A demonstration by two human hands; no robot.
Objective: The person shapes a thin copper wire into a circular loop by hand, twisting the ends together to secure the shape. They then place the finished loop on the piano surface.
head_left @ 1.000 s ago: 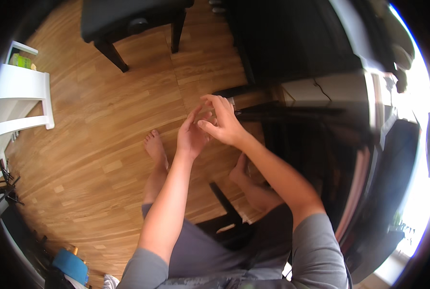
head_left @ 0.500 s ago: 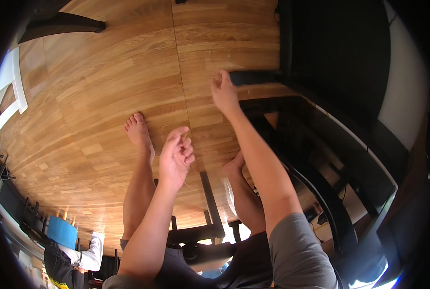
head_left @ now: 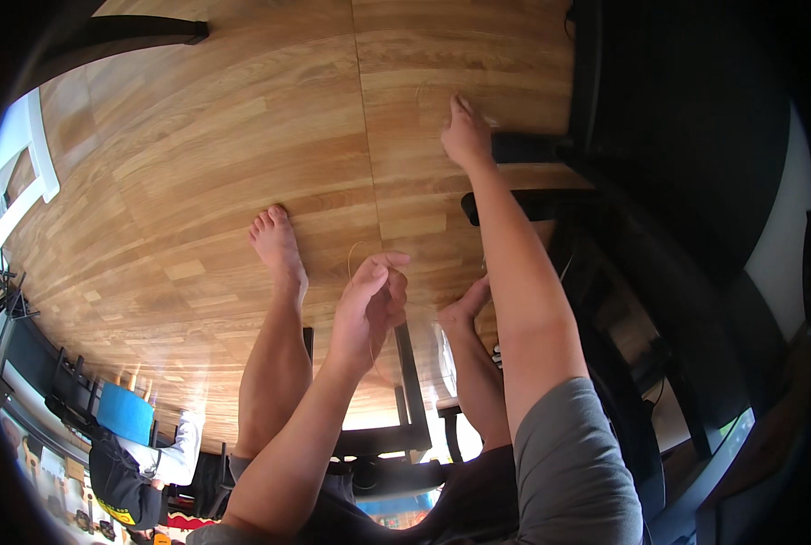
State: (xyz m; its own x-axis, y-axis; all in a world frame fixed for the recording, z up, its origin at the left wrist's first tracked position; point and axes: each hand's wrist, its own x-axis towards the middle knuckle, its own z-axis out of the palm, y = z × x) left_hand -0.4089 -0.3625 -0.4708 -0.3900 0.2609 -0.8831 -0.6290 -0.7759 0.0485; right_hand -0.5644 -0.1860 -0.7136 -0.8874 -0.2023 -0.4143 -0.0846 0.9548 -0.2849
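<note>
Left hand [head_left: 370,304]: I hold fingers closed on a thin strand [head_left: 350,261], best lightly, against kinking; right hand [head_left: 466,134]: fingers together.

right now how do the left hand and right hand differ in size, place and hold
The left hand looks larger; the right hand looks smaller. The left hand is nearer the body, the right hand farther out. The left hand seems to hold a thin strand; whether the right hand holds anything is unclear. Both are bare, over the wooden floor.
</note>
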